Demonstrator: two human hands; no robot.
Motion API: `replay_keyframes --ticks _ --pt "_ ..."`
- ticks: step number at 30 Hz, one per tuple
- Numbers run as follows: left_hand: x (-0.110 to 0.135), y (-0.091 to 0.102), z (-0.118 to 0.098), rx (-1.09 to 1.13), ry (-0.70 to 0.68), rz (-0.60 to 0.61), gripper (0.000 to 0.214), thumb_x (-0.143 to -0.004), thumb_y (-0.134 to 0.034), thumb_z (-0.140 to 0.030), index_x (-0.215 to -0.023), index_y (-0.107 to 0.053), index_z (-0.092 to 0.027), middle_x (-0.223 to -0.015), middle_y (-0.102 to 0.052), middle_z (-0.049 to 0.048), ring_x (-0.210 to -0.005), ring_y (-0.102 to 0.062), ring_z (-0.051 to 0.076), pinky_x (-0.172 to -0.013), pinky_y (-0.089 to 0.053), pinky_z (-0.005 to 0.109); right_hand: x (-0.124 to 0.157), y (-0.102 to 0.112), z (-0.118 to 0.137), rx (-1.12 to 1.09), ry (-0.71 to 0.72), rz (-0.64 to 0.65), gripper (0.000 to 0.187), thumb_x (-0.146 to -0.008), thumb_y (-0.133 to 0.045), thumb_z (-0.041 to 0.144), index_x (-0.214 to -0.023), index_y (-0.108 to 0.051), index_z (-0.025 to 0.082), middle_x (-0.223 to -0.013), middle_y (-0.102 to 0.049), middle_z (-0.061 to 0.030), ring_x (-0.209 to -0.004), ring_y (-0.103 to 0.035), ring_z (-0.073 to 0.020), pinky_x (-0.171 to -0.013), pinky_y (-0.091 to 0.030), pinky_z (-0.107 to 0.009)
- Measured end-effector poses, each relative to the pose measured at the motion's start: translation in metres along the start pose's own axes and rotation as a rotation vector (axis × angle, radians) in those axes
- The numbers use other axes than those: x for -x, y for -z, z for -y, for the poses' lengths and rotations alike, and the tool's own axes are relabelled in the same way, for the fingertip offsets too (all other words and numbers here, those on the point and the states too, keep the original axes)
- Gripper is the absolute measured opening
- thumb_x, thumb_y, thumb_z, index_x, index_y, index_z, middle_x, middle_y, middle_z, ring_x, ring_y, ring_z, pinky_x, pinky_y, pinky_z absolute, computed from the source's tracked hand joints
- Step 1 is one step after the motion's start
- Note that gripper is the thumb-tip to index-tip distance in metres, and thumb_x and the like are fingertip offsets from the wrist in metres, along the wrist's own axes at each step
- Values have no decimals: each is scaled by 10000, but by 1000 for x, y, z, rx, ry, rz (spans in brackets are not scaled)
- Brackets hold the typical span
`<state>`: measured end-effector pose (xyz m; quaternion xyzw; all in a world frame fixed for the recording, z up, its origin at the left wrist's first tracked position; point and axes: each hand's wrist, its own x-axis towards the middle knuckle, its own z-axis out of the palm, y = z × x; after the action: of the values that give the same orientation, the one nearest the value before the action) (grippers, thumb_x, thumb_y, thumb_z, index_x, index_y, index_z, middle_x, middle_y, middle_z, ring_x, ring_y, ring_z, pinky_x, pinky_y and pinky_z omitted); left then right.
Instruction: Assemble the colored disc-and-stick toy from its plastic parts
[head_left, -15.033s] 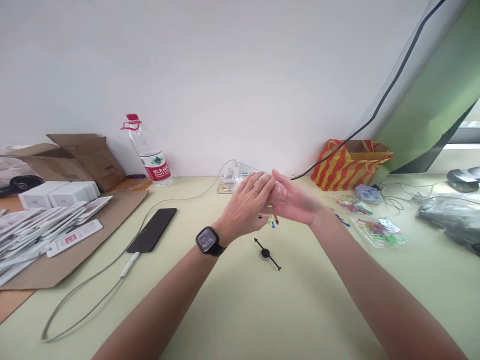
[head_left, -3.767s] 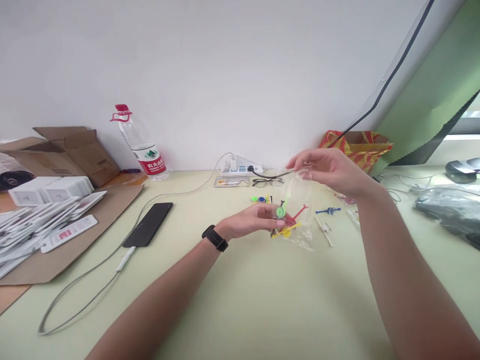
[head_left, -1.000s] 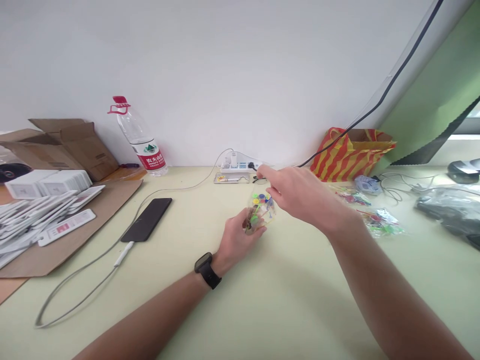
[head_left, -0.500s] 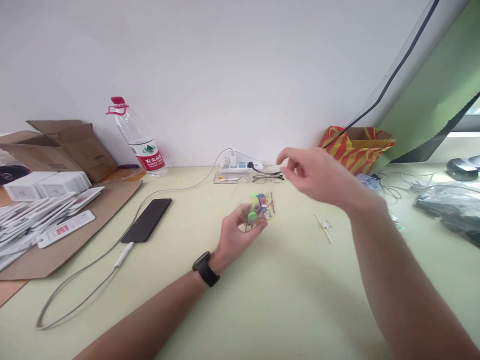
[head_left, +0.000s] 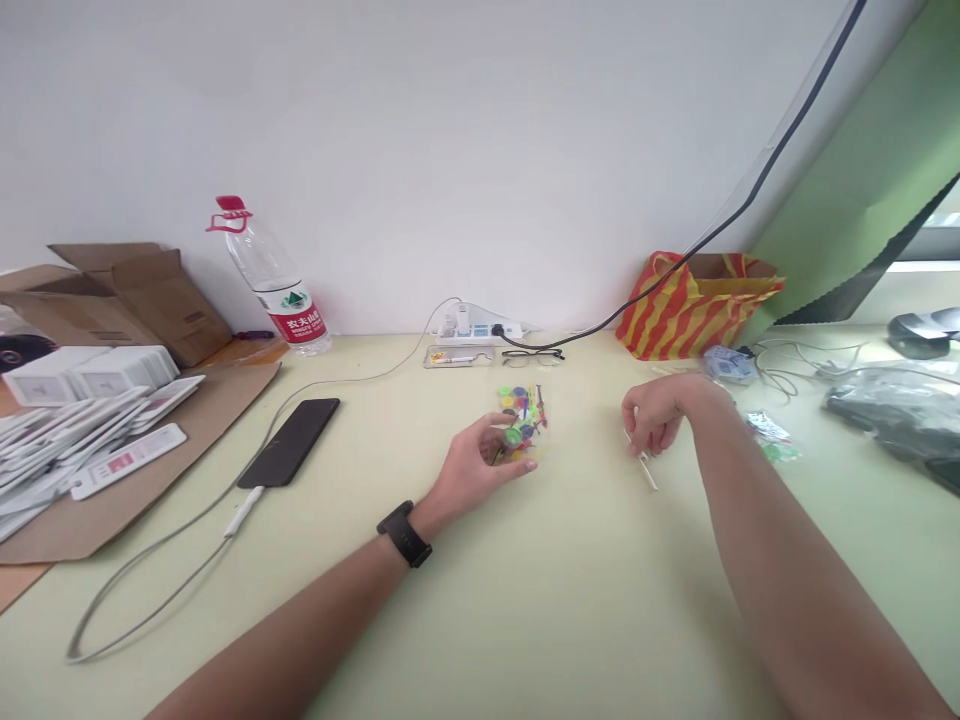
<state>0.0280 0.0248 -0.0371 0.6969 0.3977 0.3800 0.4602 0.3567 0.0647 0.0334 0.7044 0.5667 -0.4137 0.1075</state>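
Observation:
My left hand [head_left: 480,455] curves its thumb and fingers around the near side of a clear bag of coloured plastic pieces [head_left: 534,412]. Green, blue, yellow and red bits show through it, with a green disc between the fingertips. To the right, my right hand [head_left: 652,415] points downward with its fingers closed at the upper end of a thin white stick [head_left: 649,474]. The lower end of the stick lies on the table, and the fingers hide its upper part and most of a small crosspiece.
Behind the hands are eyeglasses [head_left: 534,354], a flat clear case [head_left: 459,357] and a power strip [head_left: 480,332]. A charging phone [head_left: 291,442], a large bottle [head_left: 292,310] and white tags [head_left: 105,440] occupy the left. A striped bag [head_left: 690,305] and small packets [head_left: 772,435] stand right.
My right hand has come down and slightly right, from above the table onto the white stick. My left hand stays at the bag, which appears lower and flatter.

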Motion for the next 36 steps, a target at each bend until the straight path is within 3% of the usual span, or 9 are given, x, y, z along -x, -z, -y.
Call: replay_keyframes --ticks 4,9,12,18,24,29,33,36 --pt "0 0 -5 144 43 13 559 -778 -875 -433 -1218 -649 -173 -985 -795 86 -973 -766 258 -861 -599 364 2 3 9 -36 -18 66 481 -484 -918 169 -905 -687 200 -880 -793 -84 -911 -776 -283 -733 -612 -307" --pt "0 1 -6 224 89 51 542 -766 -891 -427 -1191 -670 -174 -1087 -799 119 -1035 -771 287 -945 -605 428 15 9 3 -93 288 9 398 -565 -865 251 -949 -759 235 -958 -778 -71 -929 -763 -298 -799 -617 -382" --pt "-1 2 -4 230 106 58 534 -753 -902 -423 -1169 -682 -170 -1087 -795 117 -1037 -770 288 -947 -604 428 20 11 -4 -49 448 -115 318 -623 -837 305 -932 -784 248 -938 -772 -78 -892 -750 -315 -772 -596 -419" --pt "-1 5 -2 235 128 78 542 -755 -903 -402 -1197 -691 -170 -1017 -793 86 -976 -765 262 -890 -604 401 37 17 10 -188 571 -283 352 -727 -832 412 -1026 -789 233 -921 -771 -62 -947 -713 -277 -855 -539 -389" --pt "-1 4 -1 252 88 105 544 -771 -895 -387 -1221 -679 -170 -1015 -782 77 -951 -756 235 -862 -590 368 68 6 55 -518 896 -742 339 -831 -773 473 -1039 -771 206 -1013 -773 -93 -928 -703 -242 -789 -550 -367" --pt "-1 3 1 256 58 112 523 -776 -894 -361 -1218 -677 -183 -1059 -778 77 -941 -752 217 -839 -574 333 77 -11 91 -417 1039 -851 403 -869 -741 367 -1255 -702 255 -1042 -730 -51 -864 -717 -220 -768 -562 -351" --pt "-1 3 -1 255 44 123 514 -783 -887 -366 -1217 -676 -188 -1084 -784 84 -973 -763 236 -855 -572 344 74 -25 109 -218 1048 -923 235 -929 -645 306 -1128 -741 227 -1042 -748 -57 -988 -701 -235 -857 -538 -352" --pt "-1 3 -2 256 23 116 509 -782 -885 -379 -1207 -678 -188 -1099 -788 92 -995 -767 251 -843 -574 346 71 -30 112 -96 1046 -925 187 -935 -615 266 -1058 -752 230 -1042 -762 -54 -992 -680 -232 -836 -502 -342"
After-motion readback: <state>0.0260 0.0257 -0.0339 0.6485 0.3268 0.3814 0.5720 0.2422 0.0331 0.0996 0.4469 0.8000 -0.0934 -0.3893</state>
